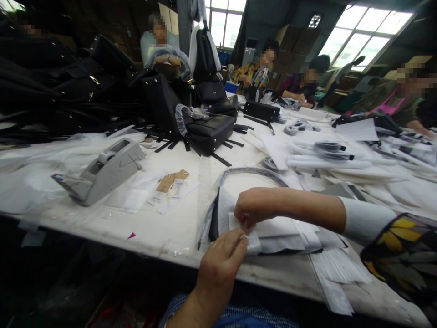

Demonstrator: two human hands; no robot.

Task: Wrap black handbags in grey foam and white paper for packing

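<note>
Right in front of me, at the table's near edge, lies a black handbag wrapped in white tissue paper (pixel 225 205), its handle arching away under a clear wrap. My right hand (pixel 254 207) reaches over it from the right, fingers curled down in a pinch. From below, my left hand (pixel 220 259) comes up to meet it, thumb and finger pressed together. Their fingertips nearly touch at the bag's near left side, over a piece of white sheet (pixel 253 241). Something small and pale shows between them, too small to name.
A grey tape dispenser (pixel 112 168) stands at left, with brown tags (pixel 172 180) on clear bags beside it. Black handbags (pixel 211 132) are heaped behind. White paper strips (pixel 336 269) overhang the near edge at right. Several people work around the far side.
</note>
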